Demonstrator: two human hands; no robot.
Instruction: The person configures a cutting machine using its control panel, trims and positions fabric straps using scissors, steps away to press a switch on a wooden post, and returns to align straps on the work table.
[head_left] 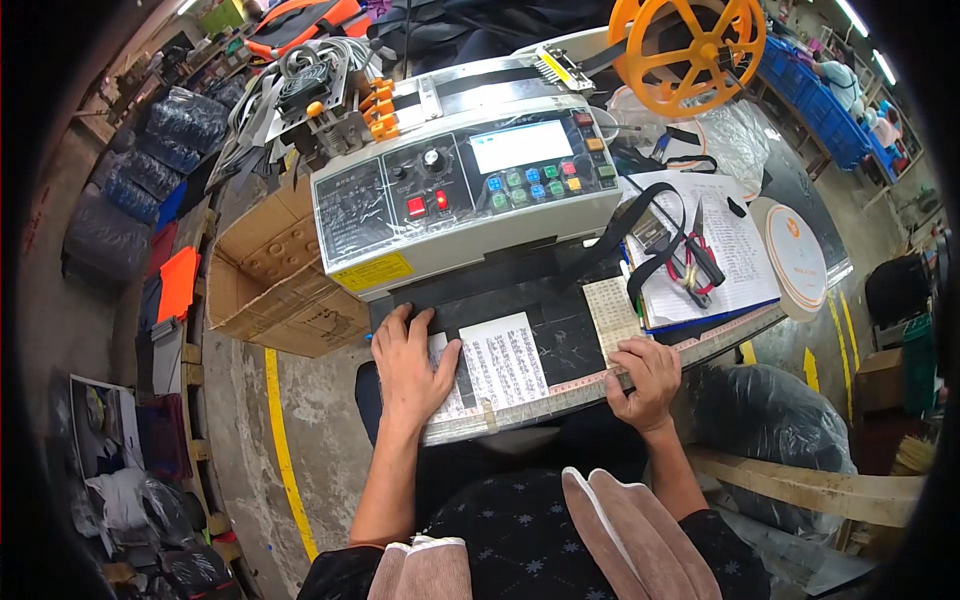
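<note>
My left hand [408,372] lies on the dark worktop at its front left corner, fingers extended and thumb apart. It partly covers a narrow printed paper strip [446,385]. Between my hands is a white sheet with dense handwritten rows [503,362]. My right hand [645,382] rests at the front edge, fingers loosely bent and thumb apart, holding nothing visible. Its fingertips touch the lower end of a yellowish written card [613,312]. A measuring tape [580,380] runs along the front edge, passing by the right hand.
A control machine [470,190] with a lit screen stands behind the papers. An orange reel [700,50] is above right. Red-handled pliers [692,265] and a black strap [635,225] lie on a notebook [735,245]. A white disc [797,255] sits right; a cardboard box [290,270], left.
</note>
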